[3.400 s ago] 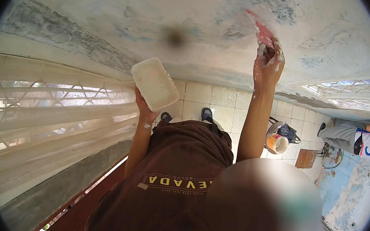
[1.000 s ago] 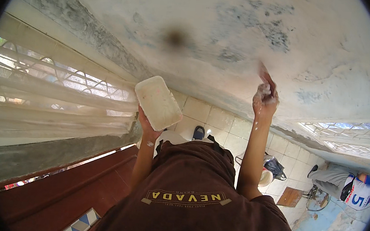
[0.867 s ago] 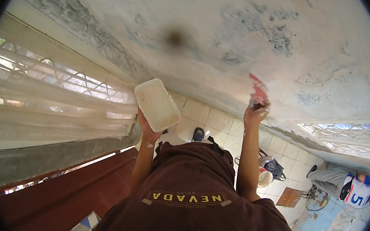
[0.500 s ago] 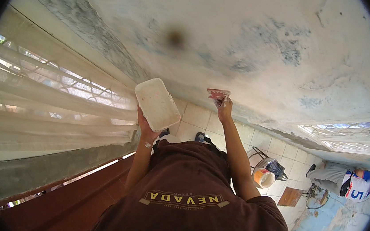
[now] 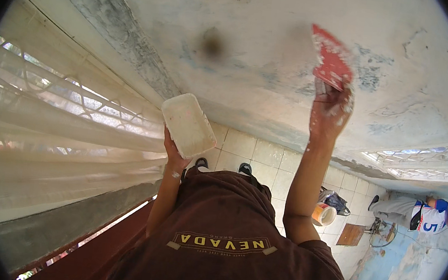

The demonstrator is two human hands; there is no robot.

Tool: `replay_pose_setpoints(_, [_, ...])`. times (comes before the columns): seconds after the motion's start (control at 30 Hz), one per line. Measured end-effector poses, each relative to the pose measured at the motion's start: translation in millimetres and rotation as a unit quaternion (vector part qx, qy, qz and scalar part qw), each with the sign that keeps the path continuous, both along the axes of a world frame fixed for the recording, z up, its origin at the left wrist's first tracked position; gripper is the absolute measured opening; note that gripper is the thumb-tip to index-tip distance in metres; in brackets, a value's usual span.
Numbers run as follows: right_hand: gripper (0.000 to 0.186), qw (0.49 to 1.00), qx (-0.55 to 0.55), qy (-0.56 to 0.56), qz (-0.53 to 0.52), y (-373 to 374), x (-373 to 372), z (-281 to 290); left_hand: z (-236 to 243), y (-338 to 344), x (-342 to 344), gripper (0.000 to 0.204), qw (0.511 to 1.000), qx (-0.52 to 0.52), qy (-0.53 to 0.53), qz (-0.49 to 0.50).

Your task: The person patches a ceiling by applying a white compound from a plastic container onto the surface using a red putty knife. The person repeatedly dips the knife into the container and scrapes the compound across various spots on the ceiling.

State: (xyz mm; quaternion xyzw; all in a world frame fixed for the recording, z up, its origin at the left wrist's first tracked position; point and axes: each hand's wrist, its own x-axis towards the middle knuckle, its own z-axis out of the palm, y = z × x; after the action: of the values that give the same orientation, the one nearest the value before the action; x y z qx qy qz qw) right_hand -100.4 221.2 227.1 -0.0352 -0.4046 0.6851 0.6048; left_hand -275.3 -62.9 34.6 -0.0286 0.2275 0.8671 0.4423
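My left hand (image 5: pixel 175 150) grips a shallow white plastic tub (image 5: pixel 188 126) by its near left side, with whitish paste smeared inside it. Raised toward the wall, my right hand (image 5: pixel 330 111) is closed on a red putty spreader (image 5: pixel 331 57) spotted with white paste. White smears also mark the fingers and wrist of that hand. Behind the spreader rises a pale plastered wall (image 5: pixel 276 42) with grey-blue worn patches. Whether the spreader's edge touches the wall, I cannot tell.
On the left a sheer curtain (image 5: pixel 64 119) hangs over a grilled window. A bucket (image 5: pixel 323 214) and a black bag (image 5: pixel 337 203) stand on the tiled floor (image 5: pixel 240 144) at right, near a brown board (image 5: pixel 351 235). Farther right is another person (image 5: pixel 416 213).
My right hand has lifted the spreader up and to the right, from low by the wall to higher in front of it. The left hand and tub stay nearly in place.
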Motion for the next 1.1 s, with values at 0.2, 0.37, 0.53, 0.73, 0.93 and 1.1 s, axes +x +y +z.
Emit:
replay_pose_setpoints(0.2, [0.021,0.993,-0.063,-0.078,-0.067,-21,-27,-33,-9,-11,-22,0.065,0.998,0.036,-0.040,-0.020])
replay_pose_setpoints(0.37, [0.045,0.983,-0.135,-0.117,-0.036,31,-25,-212,-10,-18,-39,0.060,0.998,0.011,-0.049,-0.038])
replay_pose_setpoints(0.53, [0.034,0.889,-0.383,-0.247,-0.056,22,19,-375,-9,-34,-48,0.059,0.997,-0.005,-0.057,-0.055])
replay_pose_setpoints(0.73, [0.027,0.874,-0.362,-0.319,-0.056,17,57,-427,-13,-31,-48,0.058,0.995,-0.026,-0.029,-0.088])
replay_pose_setpoints(0.93, [0.030,0.931,-0.239,-0.272,-0.033,35,19,-246,-17,-11,-37,0.060,0.994,-0.041,-0.035,-0.096])
replay_pose_setpoints(1.1, [0.026,0.976,-0.143,-0.133,-0.095,49,31,-77,-21,8,-22,0.063,0.990,-0.024,-0.048,-0.128])
